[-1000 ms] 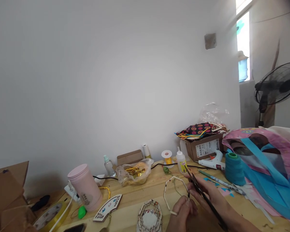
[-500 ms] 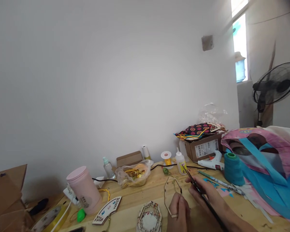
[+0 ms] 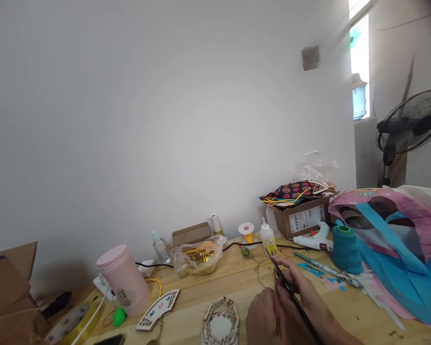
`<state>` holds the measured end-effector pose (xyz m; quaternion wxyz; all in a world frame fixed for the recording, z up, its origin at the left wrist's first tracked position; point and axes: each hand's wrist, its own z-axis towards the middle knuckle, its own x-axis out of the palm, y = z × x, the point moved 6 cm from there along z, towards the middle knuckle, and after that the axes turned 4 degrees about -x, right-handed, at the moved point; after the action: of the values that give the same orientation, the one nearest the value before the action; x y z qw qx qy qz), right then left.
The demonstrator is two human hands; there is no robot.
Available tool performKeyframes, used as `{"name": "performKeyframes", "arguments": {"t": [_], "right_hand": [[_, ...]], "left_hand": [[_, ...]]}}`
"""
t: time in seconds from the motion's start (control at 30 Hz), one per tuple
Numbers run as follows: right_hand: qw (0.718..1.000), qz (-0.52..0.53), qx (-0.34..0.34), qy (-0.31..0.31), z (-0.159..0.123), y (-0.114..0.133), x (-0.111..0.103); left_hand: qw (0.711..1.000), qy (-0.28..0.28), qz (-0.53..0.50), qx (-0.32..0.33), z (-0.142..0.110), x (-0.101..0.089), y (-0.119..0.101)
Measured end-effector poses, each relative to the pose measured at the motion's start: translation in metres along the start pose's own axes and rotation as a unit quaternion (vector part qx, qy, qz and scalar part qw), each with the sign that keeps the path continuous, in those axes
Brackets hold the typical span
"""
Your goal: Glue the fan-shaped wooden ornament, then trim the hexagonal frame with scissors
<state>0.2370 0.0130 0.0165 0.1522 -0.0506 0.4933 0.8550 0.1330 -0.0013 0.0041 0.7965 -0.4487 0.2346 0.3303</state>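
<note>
My left hand [image 3: 261, 314] is closed on a thin wooden frame [image 3: 277, 311], turned nearly edge-on so its outline hardly shows. Close beside it, my right hand [image 3: 305, 290] grips a long slim black tool [image 3: 306, 317], its tip pointing up and left toward the glue bottle; I cannot tell its exact kind. The tool crosses near the frame, and whether they touch is unclear. Left of my hands lies an openwork wooden ornament [image 3: 221, 323] with a pale centre. Farther left is a fan-shaped wooden piece [image 3: 158, 310] with small coloured shapes.
Behind my hands stand a glue bottle [image 3: 268, 239], a spool of yellow thread [image 3: 247, 232] and green cord [image 3: 245, 252]. Rightward are a white glue gun [image 3: 314, 239], a teal thread cone [image 3: 345, 254] and a pink-and-blue bag [image 3: 398, 230]. A pink canister [image 3: 123, 280] stands left.
The wooden frame has turned from showing its many-sided outline to nearly edge-on. My left hand has rotated with it, and the two hands are closer together.
</note>
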Motion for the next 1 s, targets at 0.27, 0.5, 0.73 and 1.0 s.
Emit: {"name": "performKeyframes", "arguments": {"t": [0.27, 0.5, 0.73, 1.0], "right_hand": [[0.998, -0.066, -0.020, 0.002, -0.003, -0.007, 0.002], [0.999, -0.021, -0.022, -0.018, -0.002, -0.005, -0.001], [1.000, -0.011, 0.006, -0.013, -0.001, -0.015, 0.002], [0.999, -0.015, -0.034, -0.014, -0.001, 0.009, -0.002]], "left_hand": [[0.994, -0.033, 0.093, 0.045, 0.000, 0.001, -0.001], [0.996, -0.034, 0.086, 0.014, -0.001, 0.000, -0.003], [0.999, 0.004, 0.043, -0.033, 0.002, -0.005, -0.003], [0.994, -0.018, 0.099, 0.030, 0.001, -0.009, -0.013]]}}
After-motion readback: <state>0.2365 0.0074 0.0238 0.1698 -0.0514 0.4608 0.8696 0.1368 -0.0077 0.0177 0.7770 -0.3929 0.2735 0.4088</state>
